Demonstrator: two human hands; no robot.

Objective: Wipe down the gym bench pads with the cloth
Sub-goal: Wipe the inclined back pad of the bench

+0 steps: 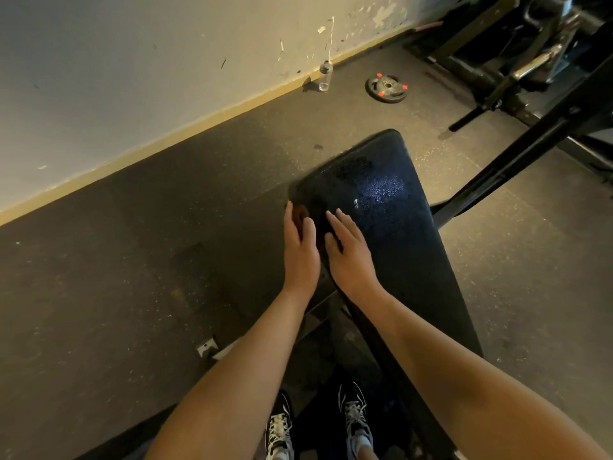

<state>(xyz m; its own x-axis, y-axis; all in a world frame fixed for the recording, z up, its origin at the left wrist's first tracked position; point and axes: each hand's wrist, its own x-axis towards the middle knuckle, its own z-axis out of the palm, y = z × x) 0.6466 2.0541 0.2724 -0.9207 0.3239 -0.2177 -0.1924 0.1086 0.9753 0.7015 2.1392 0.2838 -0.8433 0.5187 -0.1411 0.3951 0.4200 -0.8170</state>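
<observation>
A black gym bench pad (pixel 394 227) runs from the lower right up to the middle of the view, with a damp, shiny patch near its far end. Both my hands are at the pad's left edge. My right hand (pixel 348 257) lies flat on the pad with its fingers straight. My left hand (pixel 300 250) is beside it at the very edge, fingers stretched forward and the thumb apart. A dark, blurred shape (pixel 311 190) just ahead of my fingers looks like the cloth; its outline is hard to tell from the pad.
The bench's black frame (pixel 517 154) slants up to the right. A weight plate (pixel 386 89) and a clear bottle (pixel 325 76) sit on the floor near the wall. More machine frames (pixel 517 54) fill the top right. My shoes (pixel 355 423) are below.
</observation>
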